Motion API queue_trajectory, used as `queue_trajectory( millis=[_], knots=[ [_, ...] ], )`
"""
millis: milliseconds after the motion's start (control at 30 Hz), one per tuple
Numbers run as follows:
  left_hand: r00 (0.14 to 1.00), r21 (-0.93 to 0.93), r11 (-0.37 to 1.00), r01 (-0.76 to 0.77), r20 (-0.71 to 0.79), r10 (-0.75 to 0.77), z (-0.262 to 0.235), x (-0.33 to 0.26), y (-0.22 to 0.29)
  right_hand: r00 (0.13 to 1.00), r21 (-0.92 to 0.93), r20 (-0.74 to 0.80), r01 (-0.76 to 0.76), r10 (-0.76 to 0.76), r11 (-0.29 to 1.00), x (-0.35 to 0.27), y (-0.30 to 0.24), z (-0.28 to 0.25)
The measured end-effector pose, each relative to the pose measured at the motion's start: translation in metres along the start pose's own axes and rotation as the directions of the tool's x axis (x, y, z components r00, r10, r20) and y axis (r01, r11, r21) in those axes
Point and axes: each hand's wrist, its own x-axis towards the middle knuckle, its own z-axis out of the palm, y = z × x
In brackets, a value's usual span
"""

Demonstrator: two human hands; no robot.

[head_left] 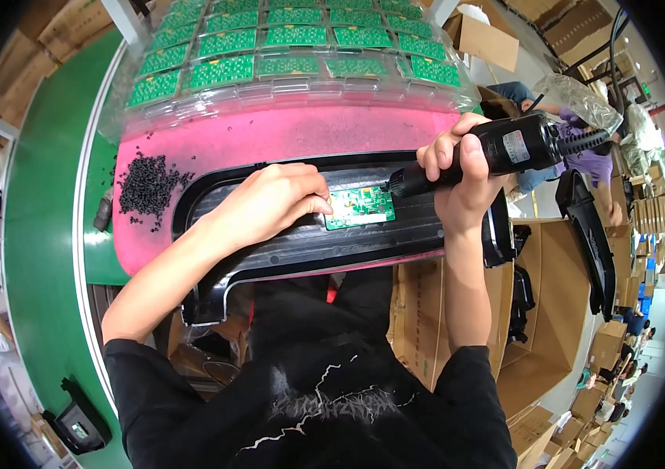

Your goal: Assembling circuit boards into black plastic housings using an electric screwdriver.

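Observation:
A long black plastic housing (301,254) lies across the pink mat in front of me. Inside it sits a green circuit board (361,209). My left hand (278,199) rests over the housing, its fingers pinched together at the board's left edge; whether they hold anything small is hidden. In my right hand (461,168) is a black electric screwdriver (504,147), held sideways with the fingers wrapped round its body. The tool's tip points left and reaches the board's upper right corner. A ribbed cable leaves its rear end.
A pile of small black screws (147,187) lies on the pink mat (309,129) at the left. Clear trays of green circuit boards (293,35) stand behind. An open cardboard box (547,313) with black parts is at my right. Other people work farther off on both sides.

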Motion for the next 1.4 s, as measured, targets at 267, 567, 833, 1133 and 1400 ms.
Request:
queue_trajectory(
  millis=[267, 567, 833, 1133, 1400],
  knots=[
    [0.982, 0.043, 0.981, -0.188, 0.030, 0.186, 0.008, -0.003, -0.006, 0.995, -0.148, 0.062, -0.063, 0.073, 0.987, 0.006, -0.004, 0.009],
    [0.995, 0.066, 0.998, -0.022, 0.097, 0.016, 0.005, -0.005, 0.009, 0.973, -0.263, 0.164, -0.119, 0.165, 0.958, 0.011, 0.005, 0.016],
    [0.996, 0.064, 0.998, -0.008, 0.088, 0.002, 0.006, -0.005, 0.008, 0.990, -0.275, 0.107, -0.061, 0.093, 0.960, -0.001, 0.003, 0.017],
    [0.979, -0.200, 0.976, -0.083, -0.200, 0.042, 0.000, -0.007, 0.006, 0.939, 0.230, 0.283, 0.132, -0.196, 0.964, -0.027, -0.037, 0.055],
    [0.965, -0.226, 0.958, -0.175, -0.234, 0.121, -0.001, -0.009, 0.006, 0.910, 0.100, 0.318, 0.245, -0.264, 0.964, -0.033, -0.037, 0.070]
  ],
)
